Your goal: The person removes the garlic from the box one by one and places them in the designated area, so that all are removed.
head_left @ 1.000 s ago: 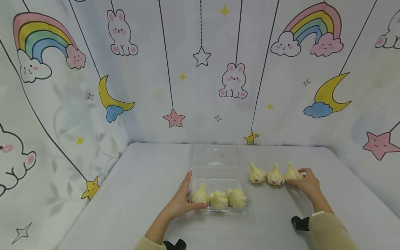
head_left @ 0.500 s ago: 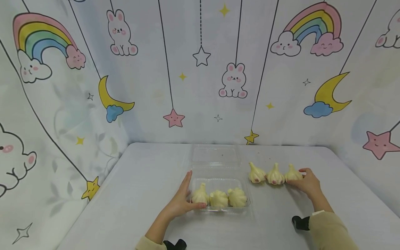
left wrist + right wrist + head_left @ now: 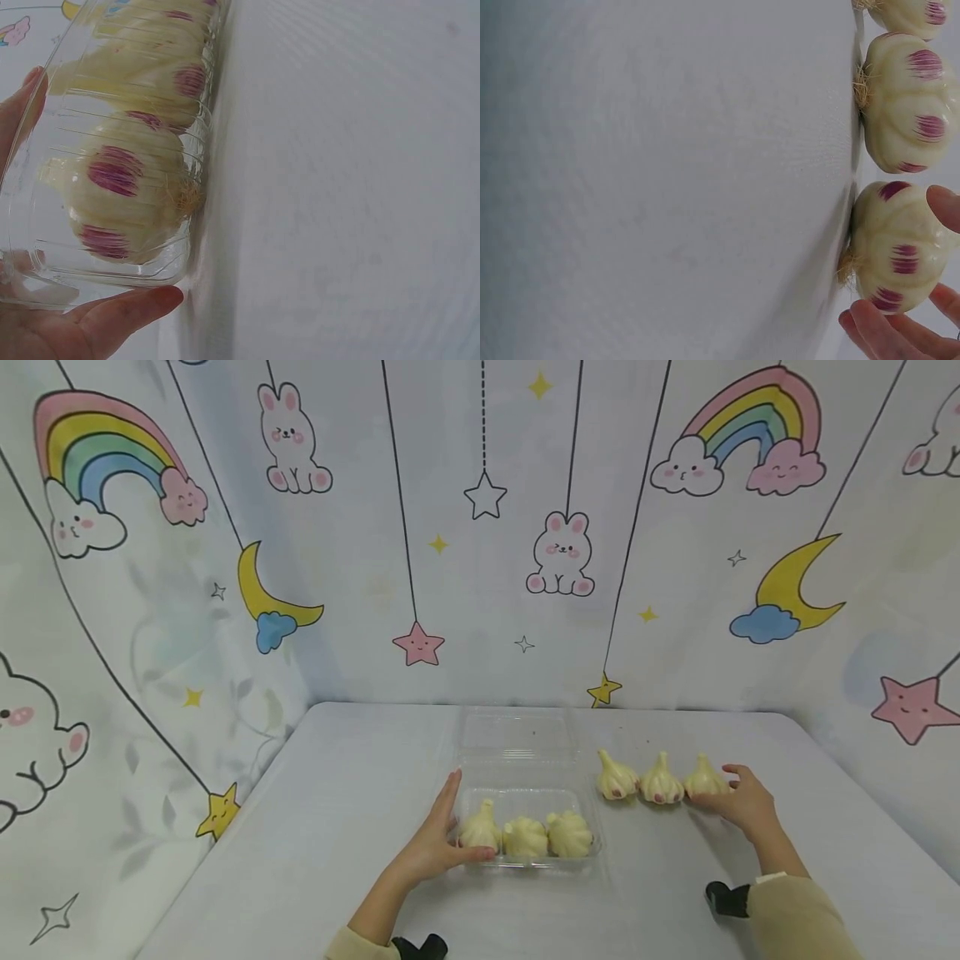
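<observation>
In the head view my left hand (image 3: 431,853) holds the left end of a clear plastic clamshell box (image 3: 536,864), thumb at the front and fingers on the far side. Three garlic bulbs sit in a row inside; the nearest bulb (image 3: 124,187) shows purple streaks and roots in the left wrist view. Off to the right, my right hand (image 3: 748,806) grips the rightmost garlic bulb (image 3: 703,778) of another row of three. The right wrist view shows thumb and fingers around this bulb (image 3: 900,251), which stands on the table. Beside it are the middle bulb (image 3: 662,782) and left bulb (image 3: 617,778).
The box's lid (image 3: 517,733) lies open toward the back of the white table (image 3: 360,752). Behind hangs a curtain (image 3: 337,460) printed with rabbits, stars and rainbows. A black wrist mount (image 3: 727,900) sits by the right sleeve, another mount (image 3: 423,947) by the left.
My right hand and the rightmost garlic bulb have shifted slightly to the right, widening the gap to the middle bulb. The left hand and the box stay in place.
</observation>
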The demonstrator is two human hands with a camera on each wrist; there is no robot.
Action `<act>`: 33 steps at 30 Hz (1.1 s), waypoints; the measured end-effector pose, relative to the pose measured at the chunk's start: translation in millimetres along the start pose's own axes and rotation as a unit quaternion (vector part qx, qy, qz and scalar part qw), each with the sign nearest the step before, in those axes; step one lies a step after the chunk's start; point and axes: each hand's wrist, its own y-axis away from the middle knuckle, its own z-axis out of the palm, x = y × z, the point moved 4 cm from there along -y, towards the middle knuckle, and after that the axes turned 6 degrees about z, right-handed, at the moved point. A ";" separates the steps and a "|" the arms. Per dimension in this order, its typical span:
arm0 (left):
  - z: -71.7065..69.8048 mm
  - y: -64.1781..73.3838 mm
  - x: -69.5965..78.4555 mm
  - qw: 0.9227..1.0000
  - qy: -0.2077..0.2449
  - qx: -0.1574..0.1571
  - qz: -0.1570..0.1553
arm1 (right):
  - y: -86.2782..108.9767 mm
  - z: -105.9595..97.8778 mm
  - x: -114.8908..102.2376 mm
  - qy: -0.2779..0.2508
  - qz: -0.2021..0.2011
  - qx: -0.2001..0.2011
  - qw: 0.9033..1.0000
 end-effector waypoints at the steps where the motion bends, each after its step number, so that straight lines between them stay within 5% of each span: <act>1: -0.1 0.2 0.1 1.000 0.000 0.000 0.000 | 0.6 -0.2 -0.4 0.002 -0.001 0.000 1.000; 15: -0.9 0.5 1.0 1.000 -0.003 -0.002 -0.008 | 16.0 -7.4 -5.8 0.034 -0.029 0.037 0.998; 33: -2.6 0.4 0.7 1.000 -0.015 -0.001 -0.006 | 41.6 -12.1 -30.6 0.007 -0.051 0.029 0.998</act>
